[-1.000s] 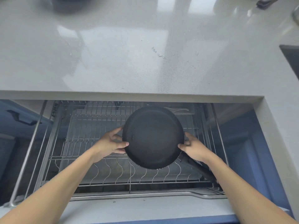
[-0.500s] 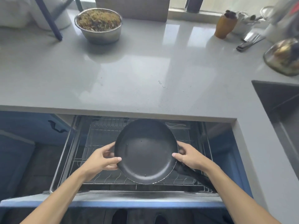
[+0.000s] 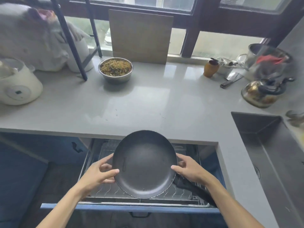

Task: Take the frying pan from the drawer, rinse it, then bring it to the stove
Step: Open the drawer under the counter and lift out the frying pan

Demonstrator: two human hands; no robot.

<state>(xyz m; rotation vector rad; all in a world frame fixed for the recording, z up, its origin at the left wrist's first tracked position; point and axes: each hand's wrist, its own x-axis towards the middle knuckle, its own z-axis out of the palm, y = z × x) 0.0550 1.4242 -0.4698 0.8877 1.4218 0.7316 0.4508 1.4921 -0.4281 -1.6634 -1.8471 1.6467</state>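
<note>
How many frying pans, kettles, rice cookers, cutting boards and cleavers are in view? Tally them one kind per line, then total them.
frying pan: 1
kettle: 1
rice cooker: 1
cutting board: 1
cleaver: 1
Total: 5

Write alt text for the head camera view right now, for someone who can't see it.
Two bare hands, left hand and right hand, hold a dark frying pan by its rim above an open wire-rack drawer under a grey countertop. A steel bowl of food sits further back, and a sink lies to the right.
</note>
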